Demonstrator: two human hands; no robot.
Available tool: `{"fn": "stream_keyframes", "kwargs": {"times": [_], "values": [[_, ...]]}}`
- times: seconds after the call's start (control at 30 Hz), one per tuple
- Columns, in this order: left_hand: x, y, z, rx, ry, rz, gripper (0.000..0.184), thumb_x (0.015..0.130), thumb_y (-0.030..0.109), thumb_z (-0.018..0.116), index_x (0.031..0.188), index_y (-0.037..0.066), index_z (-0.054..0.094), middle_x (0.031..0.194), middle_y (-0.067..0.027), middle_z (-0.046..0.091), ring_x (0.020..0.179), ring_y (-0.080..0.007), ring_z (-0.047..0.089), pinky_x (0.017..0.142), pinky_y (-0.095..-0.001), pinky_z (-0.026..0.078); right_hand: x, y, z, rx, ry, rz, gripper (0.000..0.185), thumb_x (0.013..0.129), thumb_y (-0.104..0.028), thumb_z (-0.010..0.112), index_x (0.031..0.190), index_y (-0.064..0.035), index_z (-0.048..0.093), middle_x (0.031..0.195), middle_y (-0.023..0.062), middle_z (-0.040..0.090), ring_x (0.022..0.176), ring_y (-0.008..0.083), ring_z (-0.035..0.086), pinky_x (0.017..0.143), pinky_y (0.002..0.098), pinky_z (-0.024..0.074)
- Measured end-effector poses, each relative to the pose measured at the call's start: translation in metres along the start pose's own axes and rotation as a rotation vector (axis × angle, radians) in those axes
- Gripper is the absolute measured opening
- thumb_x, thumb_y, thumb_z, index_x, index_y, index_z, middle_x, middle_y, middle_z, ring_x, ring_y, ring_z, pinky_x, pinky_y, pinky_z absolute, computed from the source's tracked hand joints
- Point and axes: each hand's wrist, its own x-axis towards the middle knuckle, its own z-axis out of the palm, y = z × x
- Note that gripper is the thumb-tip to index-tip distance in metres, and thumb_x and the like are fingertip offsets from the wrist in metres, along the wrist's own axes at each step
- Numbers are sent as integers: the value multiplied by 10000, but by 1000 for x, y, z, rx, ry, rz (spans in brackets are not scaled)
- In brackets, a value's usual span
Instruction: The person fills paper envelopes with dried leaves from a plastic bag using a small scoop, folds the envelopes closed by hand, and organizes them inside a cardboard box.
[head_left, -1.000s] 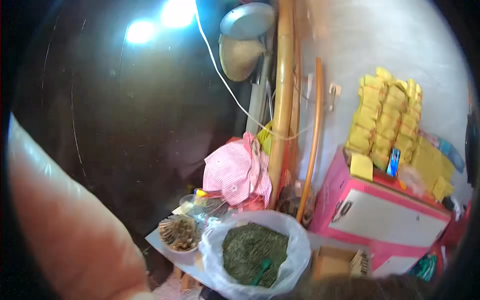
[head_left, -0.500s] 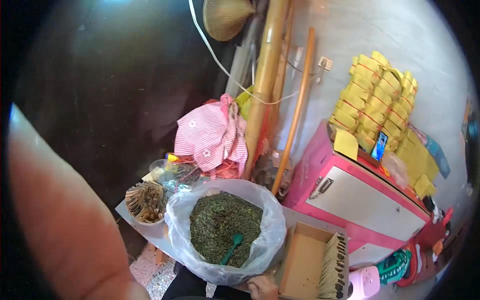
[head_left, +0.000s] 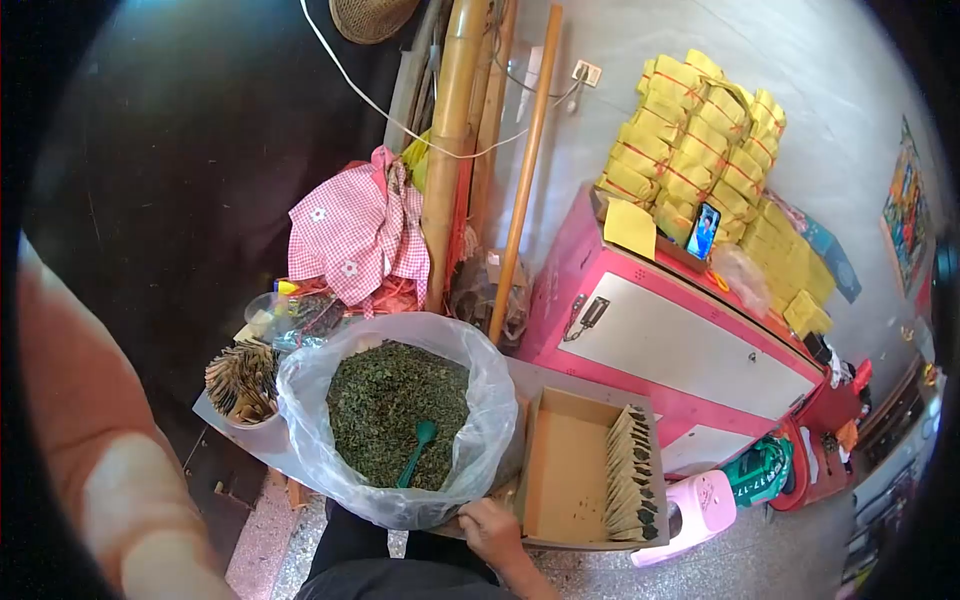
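My left hand (head_left: 110,450) looms very close to the camera along the left edge, large and cut off; what its fingertips do is out of sight. My right hand (head_left: 490,530) is closed low at the table's front edge, beside the bag, and what is in its fingers, if anything, is hidden. A clear plastic bag (head_left: 500,400) with its mouth wide stands there, filled with dark green dried leaves (head_left: 390,400). On the leaves lies a green plastic spoon (head_left: 415,455). To the right sits a cardboard box (head_left: 565,470) with a row of small filled paper packets (head_left: 630,475) along one side.
A tub of folded papers (head_left: 243,382) stands left of the bag. Behind are a pink checked cloth (head_left: 350,235), a bamboo pole (head_left: 452,150) and a pink cabinet (head_left: 670,345) bearing stacked yellow packages (head_left: 690,140) and a phone (head_left: 703,230). A pink stool (head_left: 700,505) is at right.
The view has turned, so the scene sits further left and somewhat higher. More of my right hand and forearm shows. At the left edge, curled fingers of my left hand now appear.
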Motion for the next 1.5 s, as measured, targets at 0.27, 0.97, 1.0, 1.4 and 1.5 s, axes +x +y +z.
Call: {"fn": "stream_keyframes", "kwargs": {"times": [0.27,0.97,1.0,1.4,1.5], "values": [[-97,-24,-3,394,-47,-440,513,806,84,664,1281,-10,492,1279,-198,523,1218,-326,490,1019,-403,401,3,4,11,-47,-12,-183,72,750,-46,653,821,-38,666,834,128,660,760,298,642,689,384,521],[-302,-29,-11,633,-509,-954,130,782,102,641,907,94,676,812,-88,577,839,-292,546,735,-409,425,18,-18,22,176,-25,-92,86,715,46,613,790,7,623,770,139,620,713,291,620,656,349,495],[-297,-33,-9,643,-547,-937,121,760,86,656,880,87,671,809,-93,581,830,-298,552,722,-408,430,18,-18,22,174,-23,-90,86,715,46,613,790,7,623,770,139,620,713,291,620,656,349,495],[-301,-53,-1,651,-655,-835,89,724,106,684,770,76,614,792,-105,559,821,-323,559,724,-439,452,14,-17,22,188,2,-66,84,718,50,610,786,3,622,783,132,623,732,294,620,674,358,503],[-297,-53,4,680,-733,-794,57,710,96,666,737,67,626,783,-128,565,830,-330,569,725,-449,459,16,-16,18,141,1,-59,100,705,43,612,788,-8,637,778,133,636,723,291,631,661,342,505]]}}
